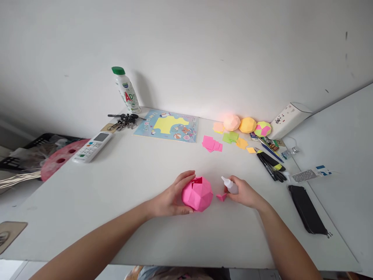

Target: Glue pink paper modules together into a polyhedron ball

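Observation:
A pink folded-paper ball (201, 196) with an opening near its top rests in my left hand (170, 196), whose thumb and fingers curve around its left side. To the right, my right hand (243, 192) grips a small white glue bottle (230, 186), its nozzle tilted up and to the left. Just below the bottle is a small folded pink paper piece (221, 197), close to the right fingertips; whether they touch it I cannot tell.
Behind are pink paper squares (210, 144), green squares (230, 137) and finished paper balls (247, 125). A black pouch (307, 210), scissors (279, 175) and a cutter (271, 160) lie right. Leftward are a remote (92, 147), keys (125, 121), a bottle (127, 93) and a blue paper pack (169, 126).

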Available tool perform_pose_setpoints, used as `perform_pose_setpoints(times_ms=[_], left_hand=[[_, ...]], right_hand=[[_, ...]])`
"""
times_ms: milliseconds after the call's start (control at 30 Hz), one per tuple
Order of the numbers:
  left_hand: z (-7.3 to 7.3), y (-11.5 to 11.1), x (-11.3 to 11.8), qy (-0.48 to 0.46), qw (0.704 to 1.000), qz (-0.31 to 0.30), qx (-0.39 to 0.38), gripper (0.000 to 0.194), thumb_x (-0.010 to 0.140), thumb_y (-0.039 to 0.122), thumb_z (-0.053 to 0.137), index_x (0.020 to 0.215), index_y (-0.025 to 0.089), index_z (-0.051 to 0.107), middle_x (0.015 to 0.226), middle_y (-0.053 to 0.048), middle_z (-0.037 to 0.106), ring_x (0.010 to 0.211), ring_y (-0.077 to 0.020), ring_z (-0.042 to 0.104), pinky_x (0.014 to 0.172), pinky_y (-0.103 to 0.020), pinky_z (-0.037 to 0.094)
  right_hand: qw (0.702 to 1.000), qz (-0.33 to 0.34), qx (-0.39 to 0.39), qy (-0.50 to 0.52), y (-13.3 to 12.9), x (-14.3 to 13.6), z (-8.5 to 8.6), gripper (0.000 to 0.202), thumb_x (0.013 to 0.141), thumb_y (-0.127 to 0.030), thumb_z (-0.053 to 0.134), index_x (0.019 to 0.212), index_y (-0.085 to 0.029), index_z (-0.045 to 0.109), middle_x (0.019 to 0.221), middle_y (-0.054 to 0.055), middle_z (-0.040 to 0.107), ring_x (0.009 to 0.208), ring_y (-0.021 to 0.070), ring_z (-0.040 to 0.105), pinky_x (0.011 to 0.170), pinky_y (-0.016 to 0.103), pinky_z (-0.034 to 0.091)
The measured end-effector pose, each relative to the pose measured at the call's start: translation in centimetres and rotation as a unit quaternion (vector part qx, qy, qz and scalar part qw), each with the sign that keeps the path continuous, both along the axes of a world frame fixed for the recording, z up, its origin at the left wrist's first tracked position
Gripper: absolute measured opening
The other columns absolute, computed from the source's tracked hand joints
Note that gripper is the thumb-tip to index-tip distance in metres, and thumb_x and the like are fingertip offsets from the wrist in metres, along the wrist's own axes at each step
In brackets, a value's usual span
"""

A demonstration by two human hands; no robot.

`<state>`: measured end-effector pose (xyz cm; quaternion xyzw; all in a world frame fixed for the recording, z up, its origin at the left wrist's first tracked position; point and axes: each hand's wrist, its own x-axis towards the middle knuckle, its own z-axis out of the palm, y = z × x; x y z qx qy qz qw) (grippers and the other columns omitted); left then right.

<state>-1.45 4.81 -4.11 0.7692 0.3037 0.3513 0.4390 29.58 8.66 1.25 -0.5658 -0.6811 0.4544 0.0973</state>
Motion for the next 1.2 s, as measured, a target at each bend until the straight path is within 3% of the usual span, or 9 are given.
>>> perform_pose_setpoints(times_ms=[233,467,633,767,833,900,1000,1067,1200], left_hand=[[0.2,0.5,-0.3,-0.008,1.000,0.001,-0.003,0.090,0.078,0.026,0.076,0.151,0.028,0.022,0.154,-0.018,0.021,0.144,-0.0357,0.027,0.112,-0.054,0.037],[0.3,0.5,-0.3,-0.020,1.000,0.006,-0.010,0.088,0.078,0.033,0.076,0.150,0.025,0.025,0.154,-0.020,0.023,0.143,-0.0361,0.029,0.111,-0.054,0.037],[1.1,0.3,0.0,-0.023,0.995,0.069,0.070,0.064,0.088,0.039,0.062,0.144,0.025,0.033,0.149,-0.019,0.033,0.140,-0.0350,0.033,0.108,-0.056,0.039],[3.5,-2.3,1.0,-0.027,0.938,0.260,0.228,0.030,0.089,0.017,0.054,0.118,0.023,0.054,0.113,-0.013,0.055,0.105,-0.0271,0.057,0.086,-0.046,0.052],[4.6,-4.4,1.7,-0.052,0.940,0.199,0.273,0.029,0.087,0.010,0.051,0.113,0.023,0.056,0.088,-0.007,0.060,0.078,-0.0202,0.059,0.067,-0.034,0.052],[5.1,-6.4,2.6,-0.053,0.961,0.136,0.234,0.024,0.089,0.016,0.054,0.112,0.022,0.057,0.083,-0.008,0.063,0.069,-0.0184,0.059,0.059,-0.030,0.051],[4.9,-8.2,3.9,-0.097,0.991,0.078,0.048,0.025,0.088,0.028,0.063,0.111,0.020,0.059,0.089,-0.009,0.065,0.060,-0.0121,0.056,0.047,-0.020,0.045],[4.6,-8.5,4.5,-0.139,0.988,0.054,-0.042,0.022,0.087,0.031,0.066,0.105,0.019,0.061,0.094,-0.010,0.064,0.060,-0.0101,0.055,0.047,-0.018,0.044],[4.4,-8.1,4.8,-0.196,0.969,0.071,-0.130,0.011,0.087,0.026,0.066,0.085,0.016,0.062,0.087,-0.007,0.061,0.066,-0.0096,0.054,0.056,-0.019,0.046]], right_hand=[[0.998,0.030,-0.034,0.037,-0.5,-0.8,0.8,0.020,0.072,-0.021,0.066,0.089,-0.022,0.056,0.087,-0.001,0.068,0.082,0.0179,0.063,0.069,0.028,0.047],[0.998,0.015,-0.029,0.052,-0.5,-0.9,0.4,0.024,0.074,-0.037,0.071,0.082,-0.022,0.054,0.078,-0.001,0.065,0.076,0.0196,0.064,0.062,0.029,0.048],[0.992,0.027,-0.030,0.120,-0.7,-0.6,1.0,0.029,0.069,-0.031,0.076,0.079,-0.021,0.050,0.079,0.000,0.066,0.074,0.0182,0.064,0.062,0.030,0.051],[0.949,0.027,-0.015,0.313,-2.9,-1.6,1.4,0.039,0.069,-0.028,0.078,0.082,-0.023,0.042,0.075,0.000,0.066,0.065,0.0149,0.063,0.055,0.027,0.050],[0.913,0.033,-0.019,0.406,-4.7,-2.7,1.4,0.041,0.072,-0.025,0.079,0.083,-0.025,0.039,0.074,-0.001,0.066,0.060,0.0128,0.061,0.053,0.025,0.049],[0.900,0.031,-0.017,0.435,-6.4,-4.0,1.5,0.042,0.074,-0.023,0.078,0.084,-0.026,0.037,0.073,-0.003,0.065,0.060,0.0119,0.061,0.053,0.024,0.048],[0.906,0.038,-0.002,0.421,-8.4,-5.5,1.7,0.039,0.077,-0.020,0.074,0.085,-0.026,0.037,0.075,-0.003,0.066,0.063,0.0118,0.061,0.056,0.024,0.047],[0.910,0.045,0.016,0.412,-9.0,-6.2,1.7,0.036,0.079,-0.018,0.072,0.087,-0.026,0.037,0.077,-0.002,0.067,0.065,0.0118,0.061,0.058,0.024,0.047],[0.906,0.049,0.019,0.419,-9.1,-7.1,1.6,0.032,0.082,-0.017,0.068,0.088,-0.026,0.039,0.078,-0.002,0.067,0.067,0.0113,0.061,0.061,0.024,0.047]])
